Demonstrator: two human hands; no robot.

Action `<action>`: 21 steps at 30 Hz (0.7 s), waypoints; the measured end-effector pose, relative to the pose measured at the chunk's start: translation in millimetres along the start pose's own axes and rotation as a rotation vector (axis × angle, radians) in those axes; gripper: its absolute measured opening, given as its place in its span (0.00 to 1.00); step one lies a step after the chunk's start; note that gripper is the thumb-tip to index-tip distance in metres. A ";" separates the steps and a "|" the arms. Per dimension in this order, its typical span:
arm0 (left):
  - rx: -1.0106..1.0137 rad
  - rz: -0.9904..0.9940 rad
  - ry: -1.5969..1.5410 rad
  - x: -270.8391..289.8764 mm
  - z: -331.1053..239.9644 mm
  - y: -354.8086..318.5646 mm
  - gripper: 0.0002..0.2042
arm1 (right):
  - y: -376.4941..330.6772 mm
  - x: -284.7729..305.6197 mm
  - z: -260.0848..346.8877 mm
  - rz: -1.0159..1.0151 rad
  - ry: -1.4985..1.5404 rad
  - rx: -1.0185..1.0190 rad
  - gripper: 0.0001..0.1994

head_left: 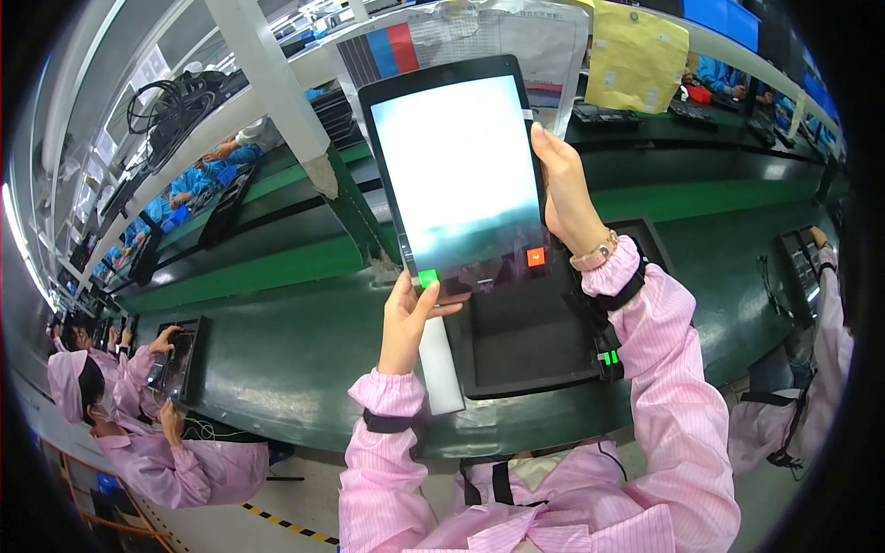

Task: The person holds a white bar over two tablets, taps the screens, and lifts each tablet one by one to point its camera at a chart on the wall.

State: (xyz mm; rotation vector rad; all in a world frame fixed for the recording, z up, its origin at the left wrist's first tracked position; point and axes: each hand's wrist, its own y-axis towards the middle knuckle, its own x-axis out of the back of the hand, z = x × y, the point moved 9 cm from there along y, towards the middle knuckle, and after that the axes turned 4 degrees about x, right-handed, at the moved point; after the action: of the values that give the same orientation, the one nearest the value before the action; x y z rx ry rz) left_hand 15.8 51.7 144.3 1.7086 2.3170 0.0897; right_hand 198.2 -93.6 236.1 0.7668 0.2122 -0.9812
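Note:
I hold a black tablet (456, 166) upright in front of me, its screen lit white with a green square and an orange square near the bottom edge. My left hand (406, 318) grips the lower left corner, the thumb resting on the green square. My right hand (564, 189) clasps the right edge, with a watch at the wrist. Both arms wear pink striped sleeves with black wrist straps. Below the tablet a black tray (530, 346) lies on the green workbench (295, 341), with a white strip (441, 364) next to it.
A white post (277, 83) rises at the left behind the tablet. Papers and a yellow sheet (636, 60) hang behind. A person in pink (138, 433) works on a device at the left; another pink sleeve (830, 341) is at the right. Green belts run across the back.

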 end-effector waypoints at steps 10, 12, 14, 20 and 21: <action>-0.018 -0.026 0.037 8.9 -4.4 20.7 0.15 | 22.4 -7.1 -12.6 0.048 0.073 -0.017 0.18; -0.028 -0.033 0.058 8.5 -4.1 21.6 0.16 | 23.0 -5.6 -13.0 0.048 0.065 -0.014 0.18; -0.032 -0.044 0.067 8.5 -4.1 21.4 0.16 | 22.2 -5.1 -11.8 0.048 0.056 -0.011 0.17; -0.053 -0.095 0.014 13.1 -3.9 15.9 0.14 | 16.1 -2.0 -9.0 0.052 0.029 -0.006 0.17; -0.052 -0.099 0.012 12.7 -6.8 13.5 0.14 | 10.8 -2.5 -6.2 0.043 0.034 -0.009 0.17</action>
State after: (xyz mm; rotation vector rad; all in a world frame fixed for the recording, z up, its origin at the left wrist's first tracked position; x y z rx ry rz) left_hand 23.2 68.6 151.4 1.5699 2.3819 0.1397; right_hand 206.6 -84.3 238.0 0.7772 0.2291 -0.9260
